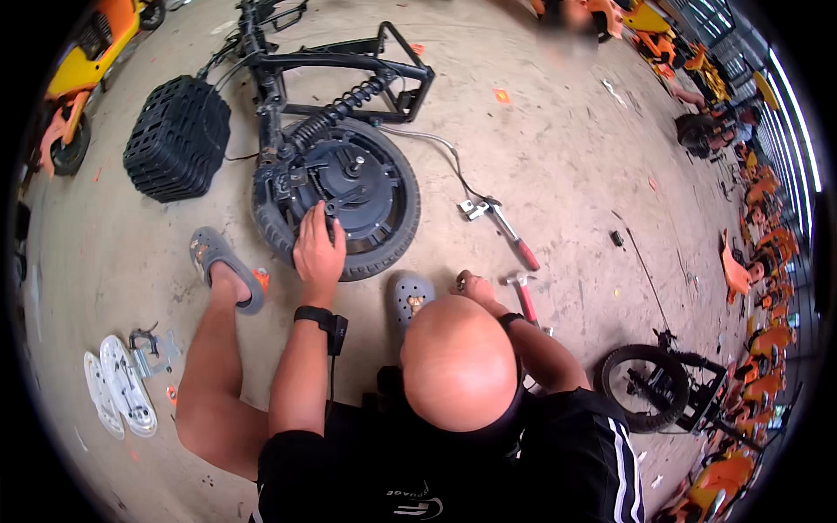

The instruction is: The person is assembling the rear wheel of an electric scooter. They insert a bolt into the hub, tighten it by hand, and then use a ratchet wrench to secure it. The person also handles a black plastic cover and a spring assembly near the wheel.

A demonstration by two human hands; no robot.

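My left hand [319, 251] is over the lower part of the black wheel [384, 259], which has a thick tyre and a dark hub. Its index finger and thumb close on a small dark metal piece with a hole [331, 209], against the hub face. The bare axle [356, 166] sticks up from the hub centre. My right hand [479, 288] is low over the floor, beside my grey clog [410, 296]. Its fingers are curled around a small metal part [460, 281], too small to name. My head partly covers that forearm.
The wheel sits in a black frame [323, 61] with a coil-spring shock. A black crate [179, 139] stands left of it. A red-handled ratchet [514, 235] and a red-handled hammer [525, 296] lie right. Another wheel [643, 417] lies lower right; white plates [126, 383] lie left.
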